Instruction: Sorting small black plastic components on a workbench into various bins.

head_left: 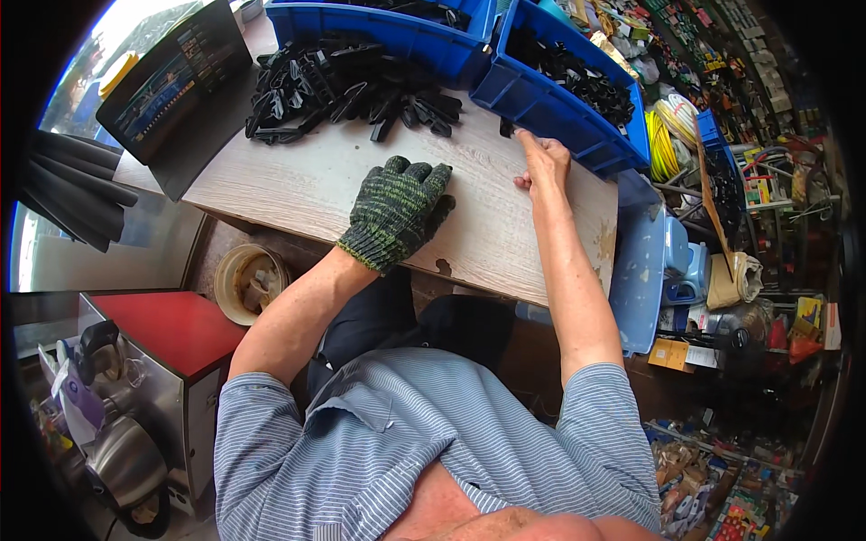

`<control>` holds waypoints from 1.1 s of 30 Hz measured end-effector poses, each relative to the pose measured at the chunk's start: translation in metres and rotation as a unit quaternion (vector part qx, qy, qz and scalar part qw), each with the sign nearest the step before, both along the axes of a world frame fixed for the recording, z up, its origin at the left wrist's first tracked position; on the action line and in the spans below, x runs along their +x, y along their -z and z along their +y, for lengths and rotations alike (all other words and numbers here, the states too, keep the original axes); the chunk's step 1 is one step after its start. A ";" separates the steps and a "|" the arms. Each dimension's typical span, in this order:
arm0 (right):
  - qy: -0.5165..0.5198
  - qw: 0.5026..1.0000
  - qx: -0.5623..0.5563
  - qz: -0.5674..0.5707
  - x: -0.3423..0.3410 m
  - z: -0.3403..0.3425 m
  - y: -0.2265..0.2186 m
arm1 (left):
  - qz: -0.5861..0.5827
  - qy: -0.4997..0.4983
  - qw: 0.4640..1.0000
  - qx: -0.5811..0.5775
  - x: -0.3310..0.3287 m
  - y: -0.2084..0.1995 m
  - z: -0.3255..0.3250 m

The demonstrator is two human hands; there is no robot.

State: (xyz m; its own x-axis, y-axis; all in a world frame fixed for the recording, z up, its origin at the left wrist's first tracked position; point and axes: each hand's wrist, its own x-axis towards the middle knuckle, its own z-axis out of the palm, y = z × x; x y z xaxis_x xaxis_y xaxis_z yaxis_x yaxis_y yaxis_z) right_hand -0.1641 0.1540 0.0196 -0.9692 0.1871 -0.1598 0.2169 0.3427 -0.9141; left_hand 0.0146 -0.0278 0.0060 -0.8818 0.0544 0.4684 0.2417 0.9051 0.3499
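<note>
So the left hand [397, 207] is in a green-and-black knit glove, sitting over the pale wood-grain table [280, 185]; its fingers are loosely bent and close together, and the palm faces down, so I can't tell if there's anything under it; the right hand [544, 164] is bare and way out in front, thumb and index finger pinched on a small black piece [506, 128], right by the lower edge of the right blue crate [552, 110]; that crate has a load of black plastic parts [586, 83] in it; a messy heap of black clip-like parts [329, 86] lies on the table up ahead of the glove, just in front of the left blue crate [388, 41]; there's also a dark screen [171, 86] propped at the table's left end, plus a round bucket [223, 281] down below it.
</note>
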 end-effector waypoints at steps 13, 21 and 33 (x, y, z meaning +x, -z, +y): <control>-0.070 0.958 0.270 0.068 -0.007 -0.029 -0.011 | 0.018 -0.057 0.998 0.005 -0.022 0.013 -0.003; -0.076 0.967 0.227 0.086 -0.009 -0.012 0.004 | 0.100 -0.074 0.990 0.061 -0.021 0.009 -0.005; -0.216 0.950 -0.220 0.043 0.113 -0.023 0.020 | 0.091 -0.045 0.977 0.187 0.005 0.004 0.031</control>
State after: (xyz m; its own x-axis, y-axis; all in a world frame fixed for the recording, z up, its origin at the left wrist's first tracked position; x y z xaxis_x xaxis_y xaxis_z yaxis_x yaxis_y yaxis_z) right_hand -0.0509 0.1314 -0.0004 -0.9535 -0.2978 -0.0465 0.0603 -0.0374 -0.9975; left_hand 0.0198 0.0031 0.0017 -0.7749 -0.2254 0.5906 0.2556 0.7427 0.6189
